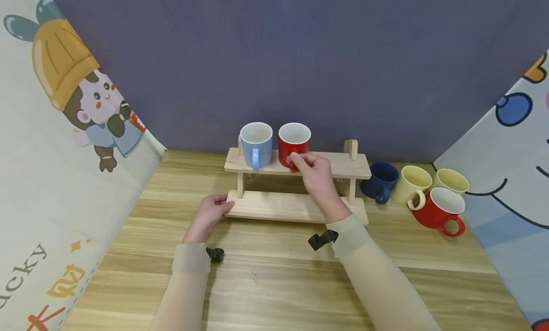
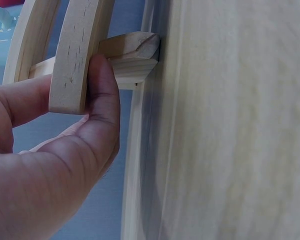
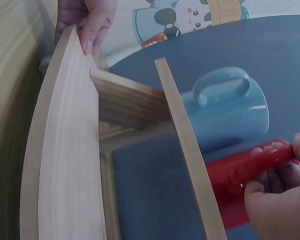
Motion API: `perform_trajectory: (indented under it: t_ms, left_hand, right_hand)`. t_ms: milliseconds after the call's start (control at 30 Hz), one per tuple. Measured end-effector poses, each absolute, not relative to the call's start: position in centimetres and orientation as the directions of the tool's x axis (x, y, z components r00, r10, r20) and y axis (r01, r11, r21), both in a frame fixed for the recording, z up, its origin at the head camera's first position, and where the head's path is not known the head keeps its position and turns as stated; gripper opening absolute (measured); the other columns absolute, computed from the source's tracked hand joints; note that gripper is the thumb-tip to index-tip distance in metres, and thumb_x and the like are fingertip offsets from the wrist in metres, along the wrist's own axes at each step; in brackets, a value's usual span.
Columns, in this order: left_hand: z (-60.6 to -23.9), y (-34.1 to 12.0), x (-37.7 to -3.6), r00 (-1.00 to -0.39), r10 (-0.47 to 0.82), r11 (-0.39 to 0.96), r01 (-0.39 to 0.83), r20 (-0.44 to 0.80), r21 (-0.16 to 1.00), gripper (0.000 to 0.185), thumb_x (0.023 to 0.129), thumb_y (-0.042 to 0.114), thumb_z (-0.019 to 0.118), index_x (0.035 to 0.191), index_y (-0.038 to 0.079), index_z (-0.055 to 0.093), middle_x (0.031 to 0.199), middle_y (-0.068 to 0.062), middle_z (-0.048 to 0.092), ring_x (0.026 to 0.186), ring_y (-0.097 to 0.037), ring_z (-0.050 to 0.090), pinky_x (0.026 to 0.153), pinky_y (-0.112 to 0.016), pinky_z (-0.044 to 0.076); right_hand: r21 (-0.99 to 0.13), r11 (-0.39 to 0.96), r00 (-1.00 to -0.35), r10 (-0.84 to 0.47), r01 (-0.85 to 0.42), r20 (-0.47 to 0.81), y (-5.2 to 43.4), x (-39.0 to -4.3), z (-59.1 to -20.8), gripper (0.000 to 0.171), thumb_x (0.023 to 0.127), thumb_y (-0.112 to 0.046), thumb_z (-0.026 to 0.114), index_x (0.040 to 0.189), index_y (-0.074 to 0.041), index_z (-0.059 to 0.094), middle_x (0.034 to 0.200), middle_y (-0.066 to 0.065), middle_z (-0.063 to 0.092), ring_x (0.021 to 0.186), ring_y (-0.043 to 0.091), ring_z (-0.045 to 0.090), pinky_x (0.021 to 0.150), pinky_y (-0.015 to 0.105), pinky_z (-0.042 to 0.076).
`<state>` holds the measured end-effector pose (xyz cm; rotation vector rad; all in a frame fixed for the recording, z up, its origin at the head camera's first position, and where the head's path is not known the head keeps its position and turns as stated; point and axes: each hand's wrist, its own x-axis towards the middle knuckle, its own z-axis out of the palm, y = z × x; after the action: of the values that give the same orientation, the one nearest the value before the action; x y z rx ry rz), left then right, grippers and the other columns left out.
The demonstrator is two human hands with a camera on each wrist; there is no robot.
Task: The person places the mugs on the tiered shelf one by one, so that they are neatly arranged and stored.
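A two-tier wooden rack (image 1: 274,206) stands against the back wall. On its upper shelf a light blue mug (image 1: 256,147) sits at the left, its handle facing front. Beside it is a red mug (image 1: 288,141), whose handle my right hand (image 1: 319,178) pinches between thumb and fingers; the right wrist view shows this grip on the red mug (image 3: 225,175). My left hand (image 1: 209,214) holds the left end of the lower shelf, and in the left wrist view thumb and fingers pinch the board's end (image 2: 70,75).
Right of the rack stand a dark blue mug (image 1: 379,181), a pale yellow mug (image 1: 407,188) and a second yellow mug (image 1: 452,179). Another red mug (image 1: 433,212) leans tilted among them. A dark backboard (image 1: 300,59) rises behind; printed panels flank the wooden table (image 1: 266,283).
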<state>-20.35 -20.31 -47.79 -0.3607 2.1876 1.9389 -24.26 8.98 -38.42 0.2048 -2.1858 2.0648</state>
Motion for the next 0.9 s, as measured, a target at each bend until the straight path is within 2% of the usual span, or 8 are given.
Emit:
perform_trajectory:
  t_ms: [200,400,600,767,900]
  left_hand:
    - [-47.8,-20.3,-20.3,-0.951,-0.042,0.109,-0.308,-0.305,0.945,0.052,0.103,0.009,0.063,0.145,-0.014,0.042,0.113,-0.017,0.057,0.085,-0.017,0.057,0.076,-0.031,0.053]
    - [-47.7,-20.3,-20.2,-0.951,-0.045,0.114,-0.310,-0.306,0.944,0.052,0.103,0.010,0.063,0.145,-0.014,0.043,0.111,-0.016,0.057,0.084,-0.017,0.056,0.075,-0.031,0.053]
    - [-47.8,-20.4,-20.2,-0.950,-0.044,0.108,-0.312,-0.309,0.944,0.053,0.103,0.011,0.064,0.145,-0.014,0.043,0.111,-0.016,0.057,0.084,-0.018,0.056,0.074,-0.032,0.053]
    - [-47.9,-20.4,-20.2,-0.949,-0.045,0.113,-0.315,-0.312,0.942,0.052,0.103,0.012,0.063,0.145,-0.011,0.044,0.113,-0.016,0.057,0.085,-0.018,0.057,0.075,-0.032,0.053]
    - [-47.9,-20.3,-20.2,-0.949,-0.044,0.118,-0.314,-0.311,0.942,0.051,0.103,0.012,0.063,0.146,-0.011,0.045,0.115,-0.016,0.057,0.088,-0.019,0.058,0.077,-0.033,0.053]
  right_hand:
    - [-0.979,0.130,-0.987,-0.067,-0.155,0.147,10.3,-24.6,-38.6,0.037,0.093,-0.033,0.079,0.113,-0.002,0.075,0.108,0.011,0.071,0.099,0.025,0.062,0.089,0.035,0.053]
    - [-0.969,0.167,-0.980,-0.113,-0.184,0.166,10.7,-24.5,-38.3,0.034,0.093,-0.029,0.079,0.113,-0.001,0.074,0.108,0.011,0.071,0.099,0.026,0.063,0.090,0.038,0.053]
    - [-0.968,0.161,-0.979,-0.107,-0.192,0.176,11.1,-24.4,-38.4,0.033,0.093,-0.028,0.079,0.113,-0.002,0.075,0.109,0.010,0.071,0.099,0.026,0.064,0.090,0.037,0.054]
    - [-0.952,0.199,-0.972,-0.088,-0.232,0.219,12.7,-23.5,-38.6,0.035,0.093,-0.032,0.078,0.118,-0.007,0.075,0.113,0.005,0.071,0.102,0.023,0.064,0.089,0.032,0.054]
    - [-0.933,0.232,-0.962,-0.073,-0.274,0.264,15.3,-22.5,-38.4,0.034,0.096,-0.025,0.076,0.122,-0.003,0.073,0.117,0.009,0.071,0.104,0.020,0.065,0.089,0.025,0.053]
